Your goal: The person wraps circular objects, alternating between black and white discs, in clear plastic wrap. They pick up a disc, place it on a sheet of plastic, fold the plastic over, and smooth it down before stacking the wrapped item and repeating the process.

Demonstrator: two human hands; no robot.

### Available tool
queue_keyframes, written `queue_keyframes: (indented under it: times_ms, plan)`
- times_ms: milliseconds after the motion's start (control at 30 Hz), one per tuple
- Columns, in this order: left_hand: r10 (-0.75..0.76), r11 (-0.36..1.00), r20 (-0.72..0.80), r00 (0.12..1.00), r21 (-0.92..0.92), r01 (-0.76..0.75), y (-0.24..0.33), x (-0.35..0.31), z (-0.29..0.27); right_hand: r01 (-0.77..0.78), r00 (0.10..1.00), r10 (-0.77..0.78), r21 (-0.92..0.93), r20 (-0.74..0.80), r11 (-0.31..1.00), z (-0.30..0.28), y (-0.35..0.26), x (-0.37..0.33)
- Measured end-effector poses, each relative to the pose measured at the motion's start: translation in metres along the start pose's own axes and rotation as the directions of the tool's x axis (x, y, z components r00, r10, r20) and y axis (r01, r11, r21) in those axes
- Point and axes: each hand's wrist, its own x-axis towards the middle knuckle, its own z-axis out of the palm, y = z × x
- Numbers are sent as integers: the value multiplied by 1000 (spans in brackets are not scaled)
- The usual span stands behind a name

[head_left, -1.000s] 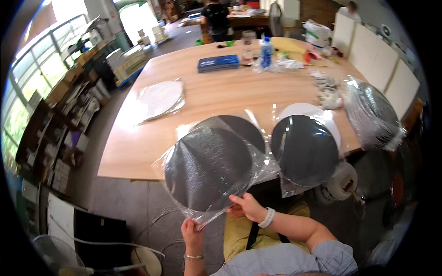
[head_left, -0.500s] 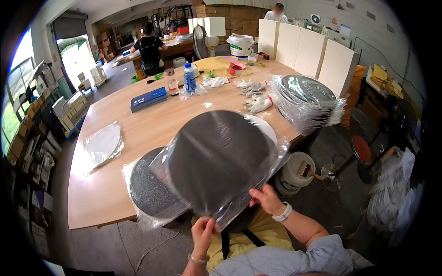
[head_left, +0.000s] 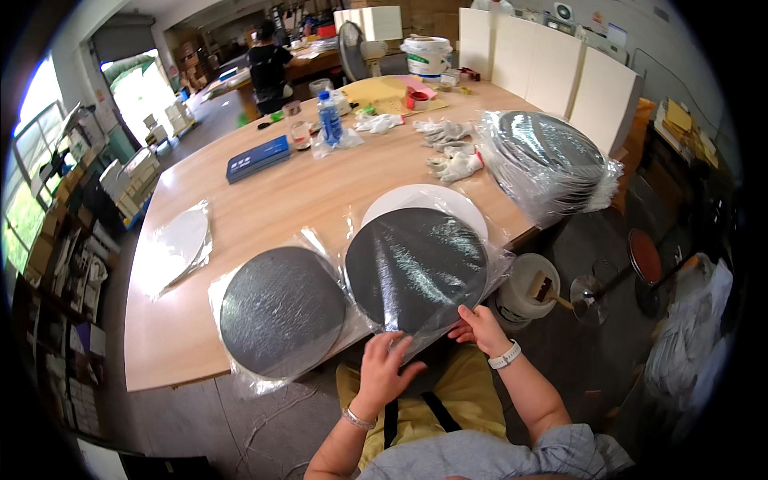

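A dark grey round disc in a clear plastic bag lies at the table's near edge, partly over a white disc. My right hand pinches the near right edge of its bag. At the bag's near left edge is my left hand, thumb spread away from the fingers and fingertips against the plastic. Left of this disc, almost touching it, rests another bagged dark grey disc.
A bagged white disc lies far left on the wooden table. A stack of bagged dark discs sits right, beside white gloves. Behind are a blue box and bottle. A bucket with a brush stands below the right edge.
The bagged dark disc, held raised and tilted in both hands, has come down onto the table, uncovering more of the left disc. My left hand has loosened its grip and spread its fingers.
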Motion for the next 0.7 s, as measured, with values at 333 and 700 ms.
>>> queue_keyframes:
  times_ms: [333, 700]
  plan:
    - [49, 952, 386, 921, 260, -160, -27, 17, 29, -39, 997, 13, 341, 78, 939, -38, 17, 20]
    - [1, 948, -350, 937, -297, -112, -13, -67, 32, 381, 923, -365, 155, -118, 912, -20, -68, -5]
